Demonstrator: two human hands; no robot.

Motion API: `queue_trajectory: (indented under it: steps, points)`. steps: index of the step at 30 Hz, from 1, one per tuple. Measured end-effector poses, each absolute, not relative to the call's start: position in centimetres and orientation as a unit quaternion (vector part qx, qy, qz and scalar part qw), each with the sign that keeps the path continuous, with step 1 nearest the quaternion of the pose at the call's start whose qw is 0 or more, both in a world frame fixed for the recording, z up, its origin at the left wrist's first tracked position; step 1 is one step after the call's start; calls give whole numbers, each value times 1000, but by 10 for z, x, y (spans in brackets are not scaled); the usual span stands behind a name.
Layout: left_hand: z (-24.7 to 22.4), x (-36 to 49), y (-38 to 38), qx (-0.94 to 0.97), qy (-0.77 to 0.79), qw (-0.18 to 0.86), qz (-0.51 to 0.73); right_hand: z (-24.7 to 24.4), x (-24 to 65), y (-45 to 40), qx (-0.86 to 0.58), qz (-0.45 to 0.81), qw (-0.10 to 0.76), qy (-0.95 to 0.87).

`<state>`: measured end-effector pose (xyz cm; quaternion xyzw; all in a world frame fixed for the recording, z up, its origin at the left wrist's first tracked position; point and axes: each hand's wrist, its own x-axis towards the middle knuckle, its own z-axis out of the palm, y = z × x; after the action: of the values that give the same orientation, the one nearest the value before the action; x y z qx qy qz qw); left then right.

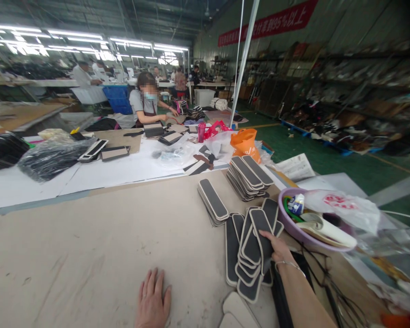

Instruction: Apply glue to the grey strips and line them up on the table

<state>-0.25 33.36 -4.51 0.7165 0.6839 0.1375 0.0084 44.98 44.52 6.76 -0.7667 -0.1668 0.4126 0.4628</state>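
Observation:
My left hand [153, 298] lies flat on the beige table covering [89, 246], fingers stretched out and nothing under them that I can see. At the right, my right hand [276, 246] grips the edge of a dark grey rounded panel with a beige border [260, 223]. Its fingertips are partly hidden behind that panel. Below it, similar panels lie in a loose, fanned pile [249, 275]. Behind the pile stand a neat stack of the same panels [212, 200] and a larger double stack [248, 175]. Plain beige pieces [237, 310] lie at the front edge.
A purple basin [305, 230] with a plastic bag, tape and rolled material stands right of the panels. Dark cords [324, 273] lie by my right forearm. Beyond are an orange bag [245, 143], dark scraps [201, 161] and a co-worker [146, 102] at the far table.

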Motion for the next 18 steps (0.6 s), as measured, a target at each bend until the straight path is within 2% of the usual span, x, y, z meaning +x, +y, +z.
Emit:
queue_trajectory:
  steps: [7,9,13,18]
  points:
    - [-44,-2,331,711,693,15,119,112,422,386,-653,519,537,-128]
    - [-41,-1,331,707,697,36,115,135,409,369,-629,547,532,-148]
    - [-16,-1,342,669,711,140,165,193,367,346,-627,564,458,-282]
    - [39,5,341,492,656,457,344,237,281,327,-695,462,247,-492]
